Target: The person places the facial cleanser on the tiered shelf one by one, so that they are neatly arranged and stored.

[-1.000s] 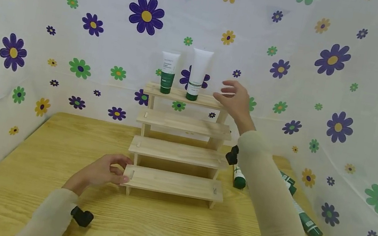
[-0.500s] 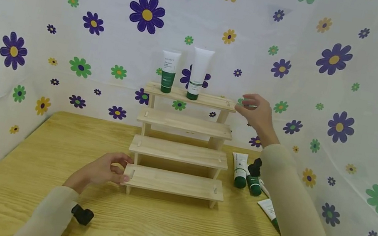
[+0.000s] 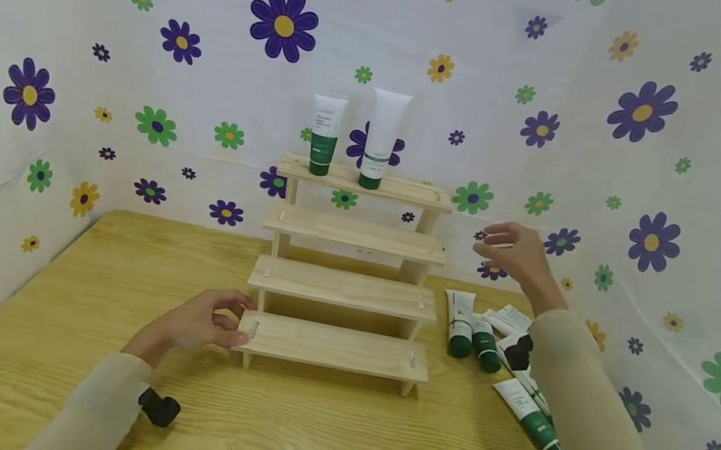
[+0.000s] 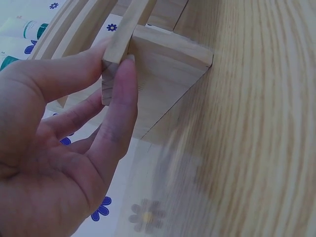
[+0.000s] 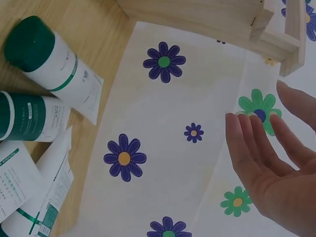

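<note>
A stepped wooden rack (image 3: 349, 289) with several shelves stands on the table. My left hand (image 3: 199, 321) pinches the left end of its lowest shelf (image 4: 121, 49) between thumb and fingers. On the top shelf, toward the left, a white and green squeeze tube (image 3: 325, 134) and a taller, mostly white squeeze tube (image 3: 383, 136) stand upright on their caps. My right hand (image 3: 521, 257) is in the air to the right of the rack, fingers loosely bent; the right wrist view shows nothing between them.
Several white and green tubes lie loose on the table to the right, among them a long tube (image 3: 532, 422) and a green-capped tube (image 5: 52, 64). Flower-printed cloth (image 3: 197, 84) walls the table (image 3: 64, 302) at the back and sides.
My right hand has moved right and down, away from the taller tube and the top shelf. More of the loose tubes now show. The left hand stays on the shelf end.
</note>
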{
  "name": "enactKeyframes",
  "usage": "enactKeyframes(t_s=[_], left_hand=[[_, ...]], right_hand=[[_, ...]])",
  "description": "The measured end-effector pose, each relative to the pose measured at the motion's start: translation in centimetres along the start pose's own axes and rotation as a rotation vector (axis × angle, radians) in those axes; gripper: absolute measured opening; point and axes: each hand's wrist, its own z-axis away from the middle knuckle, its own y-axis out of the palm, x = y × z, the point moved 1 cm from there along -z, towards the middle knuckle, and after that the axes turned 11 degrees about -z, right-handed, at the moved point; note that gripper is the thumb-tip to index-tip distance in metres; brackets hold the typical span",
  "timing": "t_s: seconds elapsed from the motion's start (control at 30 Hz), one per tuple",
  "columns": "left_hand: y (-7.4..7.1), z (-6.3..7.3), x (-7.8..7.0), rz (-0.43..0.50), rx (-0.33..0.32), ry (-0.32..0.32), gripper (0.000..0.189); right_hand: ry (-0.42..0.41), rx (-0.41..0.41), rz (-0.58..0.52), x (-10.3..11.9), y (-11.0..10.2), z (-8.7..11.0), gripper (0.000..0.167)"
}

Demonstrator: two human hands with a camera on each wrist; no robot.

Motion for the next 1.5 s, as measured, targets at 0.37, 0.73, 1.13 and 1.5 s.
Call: enactKeyframes(t_s=[0.37, 0.73, 1.13, 1.5], left_hand=[[-0.1, 0.1, -0.4, 0.011, 0.002, 0.01, 0.061], [0.0, 0.1, 0.4, 0.005, 0.002, 0.015, 0.059], [0.1, 0.2, 0.4, 0.0, -0.01, -0.01, 0.059], [0.0, 0.1, 0.2, 0.019, 0.002, 0.009, 0.057]], right_hand=[[0.103, 0.209, 0.073, -4.6, -0.8, 0.6, 0.055], [0.257, 0.322, 0.119, -9.0, -0.7, 1.6, 0.053], [0.326, 0.31, 0.127, -10.8, 0.1, 2.2, 0.047], [0.322, 0.232, 0.162, -12.5, 0.5, 1.8, 0.039]])
